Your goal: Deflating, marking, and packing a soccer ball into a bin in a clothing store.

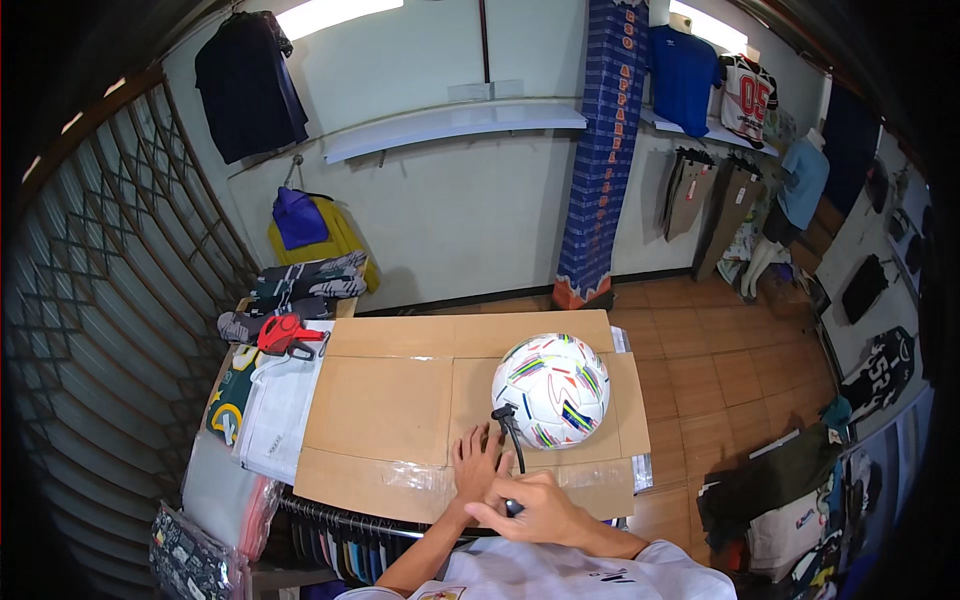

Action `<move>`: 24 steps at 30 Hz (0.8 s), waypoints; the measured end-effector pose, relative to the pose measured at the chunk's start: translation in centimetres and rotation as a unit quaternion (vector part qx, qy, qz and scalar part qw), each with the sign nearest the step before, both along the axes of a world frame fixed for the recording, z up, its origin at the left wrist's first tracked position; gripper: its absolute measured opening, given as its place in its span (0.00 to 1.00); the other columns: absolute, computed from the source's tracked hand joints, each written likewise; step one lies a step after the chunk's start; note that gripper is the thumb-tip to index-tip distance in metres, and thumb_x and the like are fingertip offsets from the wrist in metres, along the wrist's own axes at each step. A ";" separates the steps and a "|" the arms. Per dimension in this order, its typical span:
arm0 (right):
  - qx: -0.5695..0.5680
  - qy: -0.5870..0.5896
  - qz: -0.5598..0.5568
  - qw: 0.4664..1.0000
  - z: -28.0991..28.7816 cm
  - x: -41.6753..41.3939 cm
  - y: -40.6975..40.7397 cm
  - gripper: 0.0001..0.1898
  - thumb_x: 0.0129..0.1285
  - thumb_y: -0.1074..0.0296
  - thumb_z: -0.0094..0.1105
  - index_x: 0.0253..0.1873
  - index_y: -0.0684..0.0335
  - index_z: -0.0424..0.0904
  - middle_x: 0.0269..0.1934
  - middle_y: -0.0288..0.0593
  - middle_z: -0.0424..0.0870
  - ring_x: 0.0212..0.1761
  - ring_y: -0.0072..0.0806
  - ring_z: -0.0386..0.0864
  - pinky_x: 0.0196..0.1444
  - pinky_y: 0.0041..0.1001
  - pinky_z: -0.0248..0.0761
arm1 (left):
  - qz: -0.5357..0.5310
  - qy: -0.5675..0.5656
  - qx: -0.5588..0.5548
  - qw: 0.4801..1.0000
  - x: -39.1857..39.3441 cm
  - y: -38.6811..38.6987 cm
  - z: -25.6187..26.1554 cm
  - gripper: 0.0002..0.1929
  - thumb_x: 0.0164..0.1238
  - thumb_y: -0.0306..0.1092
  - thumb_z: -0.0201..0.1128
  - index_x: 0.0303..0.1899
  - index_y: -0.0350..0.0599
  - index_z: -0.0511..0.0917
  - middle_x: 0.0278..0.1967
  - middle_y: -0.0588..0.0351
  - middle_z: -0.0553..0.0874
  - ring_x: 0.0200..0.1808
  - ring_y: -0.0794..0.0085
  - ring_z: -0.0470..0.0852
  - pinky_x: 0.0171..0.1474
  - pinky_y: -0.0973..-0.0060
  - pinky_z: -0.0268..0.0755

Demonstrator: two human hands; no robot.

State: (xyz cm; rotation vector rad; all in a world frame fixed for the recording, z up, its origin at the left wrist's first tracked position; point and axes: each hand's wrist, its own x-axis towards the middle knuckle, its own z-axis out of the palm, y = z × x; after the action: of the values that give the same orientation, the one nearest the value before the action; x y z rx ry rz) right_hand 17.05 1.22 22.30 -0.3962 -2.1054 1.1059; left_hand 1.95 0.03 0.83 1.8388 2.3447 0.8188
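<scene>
A white football [553, 391] with coloured streaks rests on a flattened cardboard sheet [386, 401]. A black hose [516, 442] with a T-shaped end [503, 412] stands against the ball's left side; whether it enters the ball I cannot tell. Closed in a fist, my right hand [538, 508] grips a black, round-ended object [514, 508], mostly covered by the fingers, close to the hose's lower end. Just left of the hose, my left hand [477, 466] lies on the cardboard with its fingers spread. The right hand crosses over the left wrist.
A red pistol-grip tool [282, 335] lies on white plastic packaging [279, 420] at the left, beside folded clothes [300, 289]. Hangers with garments [360, 544] hang under the table's near edge. A metal lattice gate [112, 247] stands left; tiled floor [675, 375] lies right.
</scene>
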 end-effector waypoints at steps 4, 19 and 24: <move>-0.012 0.039 0.067 0.997 3.3 1.3 0.2 0.14 0.62 0.69 0.79 0.26 0.61 0.81 0.16 0.39 0.80 0.15 0.31 0.78 0.21 0.29 0.70 | 0.006 0.010 -0.002 1.000 -0.3 -0.5 -0.2 0.30 0.76 0.53 0.62 0.73 0.50 0.74 0.76 0.46 0.71 0.80 0.50 0.62 0.79 0.40 0.48; 0.081 0.041 -0.079 0.993 -7.0 -1.5 -0.7 0.15 0.61 0.70 0.77 0.25 0.60 0.78 0.18 0.39 0.80 0.17 0.32 0.80 0.22 0.30 0.71 | -0.004 0.018 0.005 1.000 -0.4 -0.1 -0.5 0.32 0.77 0.55 0.61 0.74 0.47 0.73 0.76 0.46 0.71 0.80 0.49 0.61 0.79 0.39 0.48; 0.043 0.026 -0.098 0.994 -6.1 -1.2 -0.7 0.16 0.62 0.67 0.77 0.25 0.60 0.78 0.17 0.40 0.80 0.16 0.33 0.80 0.22 0.32 0.71 | -0.008 0.007 0.014 1.000 -0.4 -0.2 -0.3 0.29 0.77 0.53 0.61 0.72 0.48 0.76 0.75 0.46 0.73 0.79 0.50 0.63 0.79 0.42 0.50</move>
State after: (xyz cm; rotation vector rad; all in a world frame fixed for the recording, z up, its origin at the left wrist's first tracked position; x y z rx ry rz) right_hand 15.82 0.48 16.23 -0.5146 -2.0122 0.8988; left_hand 1.53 -0.19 0.56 1.8767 2.3354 0.8445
